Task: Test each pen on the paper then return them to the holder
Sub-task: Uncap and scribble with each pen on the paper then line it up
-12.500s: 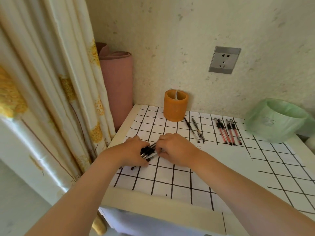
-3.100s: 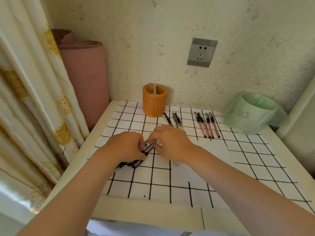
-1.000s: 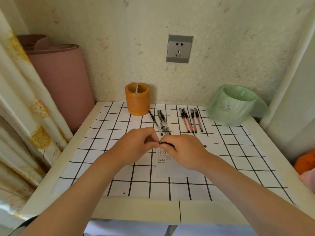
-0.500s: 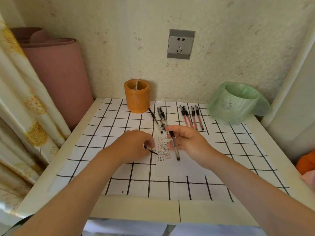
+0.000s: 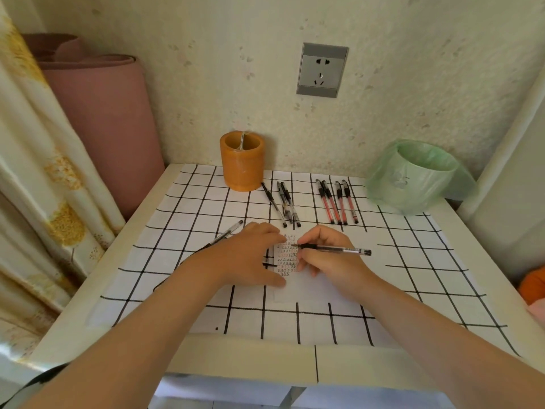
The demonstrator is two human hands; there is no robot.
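- The table (image 5: 241,355) ends at the wall behind, with a pink roll (image 5: 103,128) and a curtain (image 5: 35,172) along its left side and a white upright panel (image 5: 501,172) on its right.
- Its checked cover (image 5: 413,276) lies bare to the right of the hands and along the front edge.
- At the back stand an orange holder (image 5: 241,163) and a green-lined bin (image 5: 413,175). Between them lie three black pens (image 5: 284,205) and four red pens (image 5: 336,202), all running front to back.
- The right hand (image 5: 327,258) has its fingers curled round a black pen (image 5: 333,248).
- That pen lies nearly level, left to right. Its tip points left and meets the paper (image 5: 309,290) among rows of small marks, while its back end sticks out to the right past the knuckles.
- The left hand (image 5: 250,258) lies flat on the paper's left edge, fingers straight and slightly spread.
- A small dark piece (image 5: 269,264) shows between its thumb and forefinger; whether it is gripped I cannot tell.
- A clear pen (image 5: 228,233) pokes out behind the left hand, pointing up and right.
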